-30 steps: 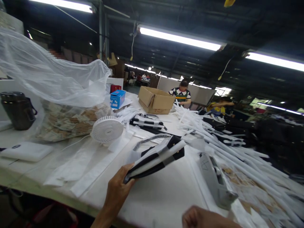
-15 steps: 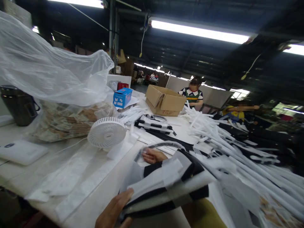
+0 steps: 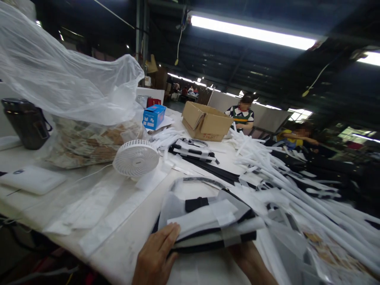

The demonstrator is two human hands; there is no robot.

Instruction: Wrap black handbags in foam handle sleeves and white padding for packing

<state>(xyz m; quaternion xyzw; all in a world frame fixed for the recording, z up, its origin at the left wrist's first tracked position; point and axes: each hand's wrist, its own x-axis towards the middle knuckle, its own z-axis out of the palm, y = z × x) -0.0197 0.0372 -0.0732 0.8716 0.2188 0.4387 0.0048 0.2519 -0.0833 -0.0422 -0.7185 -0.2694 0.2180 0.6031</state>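
Steadying the bag (image 3: pixel 204 215), it seems, the left hand (image 3: pixel 156 249) pinches one end, grip closed; the right hand (image 3: pixel 246 255) sits beneath, likely supporting, its grip unclear.

The table (image 3: pixel 130 233) carries a carton (image 3: pixel 204 122) and flask (image 3: pixel 26 124).

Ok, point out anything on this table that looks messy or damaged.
The white strips look untidy: they lie in a loose, crisscrossed heap along the right side of the table, pointing every which way. No spill or damage stands out; the partly wrapped black handbag looks intact, though blur hides finer flaws.
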